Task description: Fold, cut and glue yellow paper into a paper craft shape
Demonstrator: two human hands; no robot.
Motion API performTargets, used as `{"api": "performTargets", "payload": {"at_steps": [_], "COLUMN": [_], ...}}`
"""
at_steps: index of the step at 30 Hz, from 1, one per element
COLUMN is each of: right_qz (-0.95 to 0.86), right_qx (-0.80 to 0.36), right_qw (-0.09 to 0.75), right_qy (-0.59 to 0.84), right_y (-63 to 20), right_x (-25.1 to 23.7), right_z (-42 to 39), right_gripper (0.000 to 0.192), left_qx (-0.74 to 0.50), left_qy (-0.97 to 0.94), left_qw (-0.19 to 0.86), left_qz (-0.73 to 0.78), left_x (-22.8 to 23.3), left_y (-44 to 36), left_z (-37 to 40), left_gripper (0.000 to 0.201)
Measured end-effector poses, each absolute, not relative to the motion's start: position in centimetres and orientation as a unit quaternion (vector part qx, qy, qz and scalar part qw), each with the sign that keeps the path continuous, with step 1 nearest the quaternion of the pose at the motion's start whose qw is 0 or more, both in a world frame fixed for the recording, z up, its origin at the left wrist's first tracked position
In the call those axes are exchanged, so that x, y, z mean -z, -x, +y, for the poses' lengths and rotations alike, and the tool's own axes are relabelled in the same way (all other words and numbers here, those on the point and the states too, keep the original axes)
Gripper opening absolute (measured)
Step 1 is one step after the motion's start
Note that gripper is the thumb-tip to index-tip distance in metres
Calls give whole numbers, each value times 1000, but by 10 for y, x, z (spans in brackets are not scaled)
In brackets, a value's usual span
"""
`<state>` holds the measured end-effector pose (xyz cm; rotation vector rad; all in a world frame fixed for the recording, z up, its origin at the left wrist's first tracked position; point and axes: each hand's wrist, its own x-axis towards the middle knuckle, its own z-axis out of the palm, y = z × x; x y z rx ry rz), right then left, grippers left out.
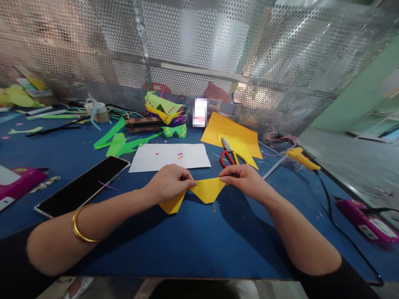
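Note:
A piece of yellow paper with slanted sides is held up over the blue table. My left hand pinches its left upper corner between thumb and finger. At its right upper corner, my right hand has a similar pinch. Below my left hand, a darker yellow paper part shows; whether it joins the held piece is hidden by the fingers. Just beyond the hands lies a white sheet of paper with a few tiny pink bits on it. Scissors with red and yellow handles rest just past my right hand.
A phone lies left of my left forearm. Orange paper, green paper strips and a green bow lie farther back. To the right are a yellow glue gun, its black cord and a magenta device. Perforated metal closes the back.

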<state>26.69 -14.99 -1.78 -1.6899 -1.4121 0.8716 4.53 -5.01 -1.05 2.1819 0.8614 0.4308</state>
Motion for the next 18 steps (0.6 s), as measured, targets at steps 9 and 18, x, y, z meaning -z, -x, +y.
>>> {"api": "performTargets", "payload": {"at_steps": [9, 18], "right_qz": [-532, -526], "right_qx": [-338, -317], "right_qw": [381, 389], "right_qy": [676, 687], "right_y": [-263, -262], "right_x": [21, 19], "right_z": [-150, -151], "right_gripper": [11, 17], "left_qx": [-138, -147], "left_qy": [-831, -811], "left_qw": [427, 454], "left_qz": [329, 338], "left_x": [14, 15], "left_y": [-46, -46], "left_z": [-50, -48], "left_gripper": [15, 17]}}
